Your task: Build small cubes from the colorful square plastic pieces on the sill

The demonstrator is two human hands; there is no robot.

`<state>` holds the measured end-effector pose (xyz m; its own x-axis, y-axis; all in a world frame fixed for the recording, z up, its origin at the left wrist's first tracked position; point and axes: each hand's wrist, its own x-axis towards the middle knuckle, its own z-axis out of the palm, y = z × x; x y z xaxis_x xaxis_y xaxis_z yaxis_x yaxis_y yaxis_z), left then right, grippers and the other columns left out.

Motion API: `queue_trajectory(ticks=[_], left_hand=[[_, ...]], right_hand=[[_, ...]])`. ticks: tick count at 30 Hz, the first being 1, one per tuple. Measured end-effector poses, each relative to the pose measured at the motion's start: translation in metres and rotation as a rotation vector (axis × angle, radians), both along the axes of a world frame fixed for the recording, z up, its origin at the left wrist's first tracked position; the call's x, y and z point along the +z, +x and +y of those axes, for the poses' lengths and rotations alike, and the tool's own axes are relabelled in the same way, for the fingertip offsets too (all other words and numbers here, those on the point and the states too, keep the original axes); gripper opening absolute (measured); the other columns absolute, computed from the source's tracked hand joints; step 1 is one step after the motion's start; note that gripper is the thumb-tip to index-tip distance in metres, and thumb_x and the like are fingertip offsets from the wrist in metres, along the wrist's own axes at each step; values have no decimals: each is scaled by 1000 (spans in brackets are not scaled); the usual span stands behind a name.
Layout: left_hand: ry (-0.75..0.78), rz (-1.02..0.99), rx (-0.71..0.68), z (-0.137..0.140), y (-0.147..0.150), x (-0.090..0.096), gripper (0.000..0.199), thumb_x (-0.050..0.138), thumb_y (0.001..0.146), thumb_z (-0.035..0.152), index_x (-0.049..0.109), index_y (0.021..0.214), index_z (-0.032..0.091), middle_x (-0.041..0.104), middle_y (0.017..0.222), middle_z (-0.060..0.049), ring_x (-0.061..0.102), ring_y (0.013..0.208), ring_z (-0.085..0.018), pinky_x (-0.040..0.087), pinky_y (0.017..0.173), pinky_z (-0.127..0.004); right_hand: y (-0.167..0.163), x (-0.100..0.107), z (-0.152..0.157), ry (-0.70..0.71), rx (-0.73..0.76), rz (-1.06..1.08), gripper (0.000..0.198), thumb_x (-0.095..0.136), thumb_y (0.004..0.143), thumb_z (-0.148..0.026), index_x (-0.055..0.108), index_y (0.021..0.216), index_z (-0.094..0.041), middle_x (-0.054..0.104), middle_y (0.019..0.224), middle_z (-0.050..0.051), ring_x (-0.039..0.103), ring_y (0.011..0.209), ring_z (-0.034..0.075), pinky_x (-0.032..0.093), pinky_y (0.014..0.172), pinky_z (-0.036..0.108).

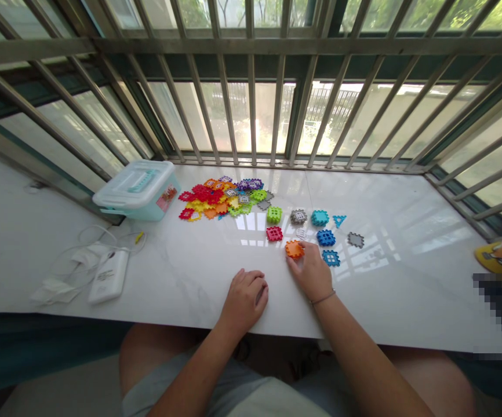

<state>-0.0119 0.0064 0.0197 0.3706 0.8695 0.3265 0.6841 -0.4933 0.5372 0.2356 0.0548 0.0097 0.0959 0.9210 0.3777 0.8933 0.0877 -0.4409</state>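
Observation:
My right hand has its thumb and index finger at the edges of an orange square notched building piece, which lies on the white table. Just beyond it are a small white window-like piece and a red square piece. Blue pieces are close by on the right. My left hand rests on the tabletop with loosely curled fingers, a gap showing between thumb and fingers, and nothing visible in it. Farther back stand a green stack, a grey stack and a turquoise stack.
A mixed heap of coloured pieces lies at the back, beside a lidded light-blue box. A white power bank with cables is at the left. A blue triangle and a grey square lie to the right. Metal bars line the window.

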Motion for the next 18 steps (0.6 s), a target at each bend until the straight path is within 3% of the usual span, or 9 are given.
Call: queue_trajectory(ticks=[18], left_hand=[[-1,17,4,0,0,1,12,66,99,16,70,103,26,75,124,-7,71,117,-26,43,126,-57]], right_hand=[[1,0,0,-6,13,-4,52,61,104,-54,56,141,-18,68,134,17,72,112,31,64,86,41]])
